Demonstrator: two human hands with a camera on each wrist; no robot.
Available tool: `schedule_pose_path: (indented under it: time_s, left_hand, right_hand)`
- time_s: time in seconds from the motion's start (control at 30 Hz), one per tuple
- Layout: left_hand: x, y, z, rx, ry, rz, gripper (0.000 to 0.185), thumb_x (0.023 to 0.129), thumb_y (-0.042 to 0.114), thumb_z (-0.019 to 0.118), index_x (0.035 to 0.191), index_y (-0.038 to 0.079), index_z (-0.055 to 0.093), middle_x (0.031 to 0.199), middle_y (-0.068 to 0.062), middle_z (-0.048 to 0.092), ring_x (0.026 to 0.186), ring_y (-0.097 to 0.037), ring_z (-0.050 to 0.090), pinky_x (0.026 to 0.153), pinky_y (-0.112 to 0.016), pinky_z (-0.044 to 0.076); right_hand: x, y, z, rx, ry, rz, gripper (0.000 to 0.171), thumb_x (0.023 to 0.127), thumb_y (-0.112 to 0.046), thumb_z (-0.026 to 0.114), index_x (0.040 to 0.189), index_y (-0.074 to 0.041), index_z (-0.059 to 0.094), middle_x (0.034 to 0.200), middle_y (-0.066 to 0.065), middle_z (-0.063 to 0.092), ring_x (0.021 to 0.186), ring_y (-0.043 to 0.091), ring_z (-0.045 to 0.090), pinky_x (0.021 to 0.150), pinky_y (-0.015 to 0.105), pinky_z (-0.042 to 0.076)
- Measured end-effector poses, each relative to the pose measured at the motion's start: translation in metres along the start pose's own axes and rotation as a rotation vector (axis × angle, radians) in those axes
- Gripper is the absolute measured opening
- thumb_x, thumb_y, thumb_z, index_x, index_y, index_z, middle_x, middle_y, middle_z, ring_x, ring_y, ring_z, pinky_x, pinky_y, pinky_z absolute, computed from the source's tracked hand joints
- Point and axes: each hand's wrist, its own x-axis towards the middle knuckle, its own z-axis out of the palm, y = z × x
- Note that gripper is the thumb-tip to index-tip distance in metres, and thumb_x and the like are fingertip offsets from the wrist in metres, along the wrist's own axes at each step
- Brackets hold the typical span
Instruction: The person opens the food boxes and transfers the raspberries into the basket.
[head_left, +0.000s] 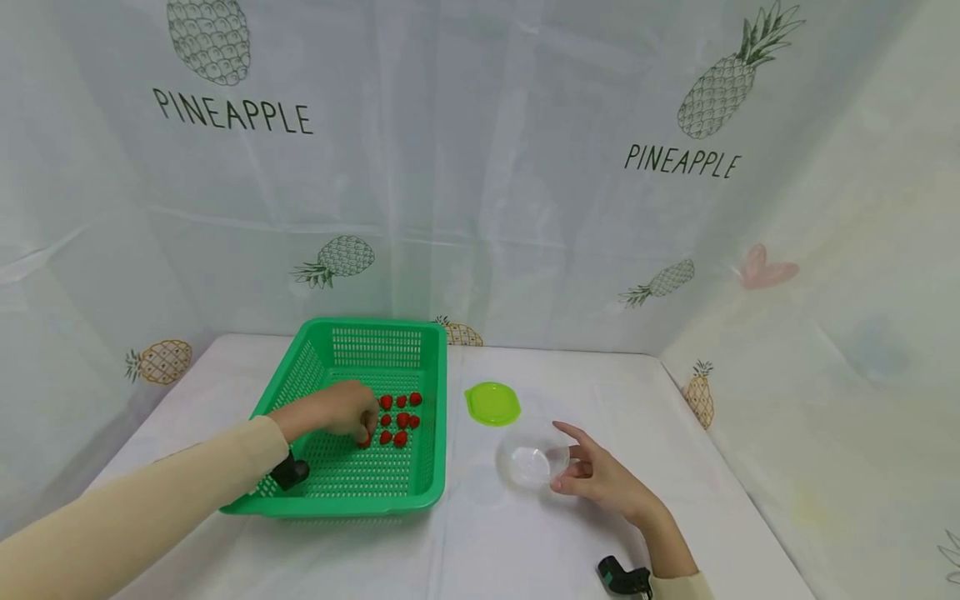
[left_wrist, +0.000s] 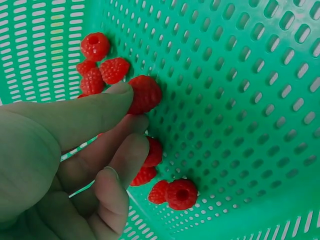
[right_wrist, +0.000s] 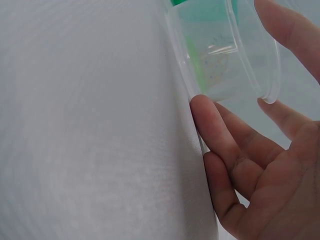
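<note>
My left hand [head_left: 347,410] reaches into a green perforated basket [head_left: 352,505]. Its thumb and a fingertip pinch a raspberry [left_wrist: 146,95], close to the basket floor. Several more raspberries [head_left: 402,420] lie loose on that floor, to the right of the hand in the head view. My right hand [head_left: 600,479] is at the right side of a clear plastic bowl [head_left: 534,462] on the table. In the right wrist view, fingertips touch the wall and rim of the bowl [right_wrist: 220,55], while another finger stands apart above. The fingers are spread and relaxed.
A bright green lid [head_left: 492,404] lies flat behind the bowl. White cloth covers the table [head_left: 495,542], and a pineapple-print curtain [head_left: 480,183] hangs behind and at the sides. The basket's raised walls surround the left hand.
</note>
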Motion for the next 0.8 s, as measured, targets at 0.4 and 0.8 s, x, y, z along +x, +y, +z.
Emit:
schedule_pose_path:
  time_s: [0.4,0.8]
  left_hand:
    - [0.0,-0.009,-0.01,-0.053,0.012,0.054,0.005,0.091,0.009,0.082,0.091,0.012,0.078,0.087,0.007,0.07,0.08,-0.01,0.062,0.07,-0.031,0.055]
    - [-0.052,-0.02,-0.055,-0.117,0.244,0.086,0.015,0.103,0.026,0.071,0.114,0.018,0.078,0.108,0.005,0.077,0.094,-0.014,0.07,0.079,-0.04,0.058]
  right_hand:
    - [-0.004,0.001,-0.002,0.021,-0.006,-0.009,0.097,0.09,-0.022,0.087,0.167,-0.024,0.029,0.127,0.021,0.062,0.095,0.023,0.068,0.078,0.026,0.053]
    - [-0.006,0.003,-0.001,0.012,-0.01,-0.005,0.098,0.09,-0.022,0.088,0.168,-0.023,0.028,0.135,0.023,0.06,0.097,0.023,0.069,0.078,0.026,0.053]
